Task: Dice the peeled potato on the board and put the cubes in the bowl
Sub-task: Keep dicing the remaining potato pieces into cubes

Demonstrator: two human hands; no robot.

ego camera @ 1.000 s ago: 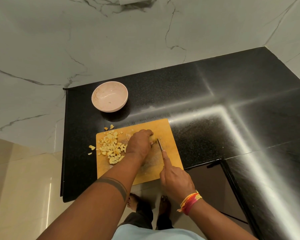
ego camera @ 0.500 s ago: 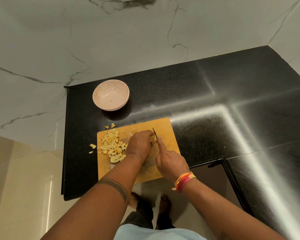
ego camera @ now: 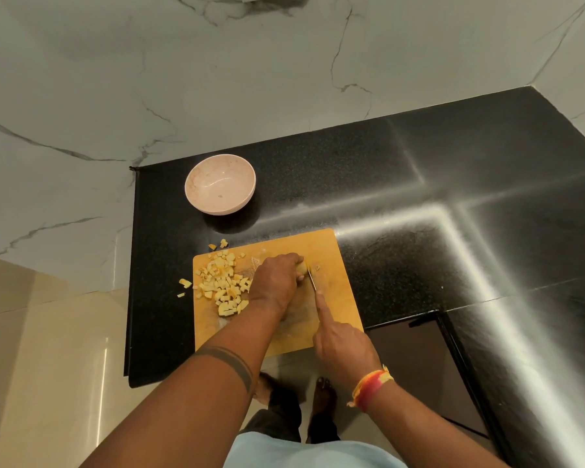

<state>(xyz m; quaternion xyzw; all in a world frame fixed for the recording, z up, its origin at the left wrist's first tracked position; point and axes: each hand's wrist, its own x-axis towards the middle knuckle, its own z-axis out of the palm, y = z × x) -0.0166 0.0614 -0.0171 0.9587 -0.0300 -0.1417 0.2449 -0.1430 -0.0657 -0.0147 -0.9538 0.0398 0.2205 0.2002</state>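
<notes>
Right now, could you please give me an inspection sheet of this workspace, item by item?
Surface: black speckled counter in a corner, with bright light streaks.
Job's things: wooden cutting board at the front edge; pile of potato cubes on its left part; uncut potato piece under the left hand; pink bowl behind the board, no cubes in it.
Clutter: stray cubes on the counter off the board's left edge, a few more past its far corner.
Grippers: left hand holds the potato piece; right hand grips the knife, forefinger along the blade.
Cables: nothing seen.
Surroundings: marble wall; beige floor tiles.
</notes>
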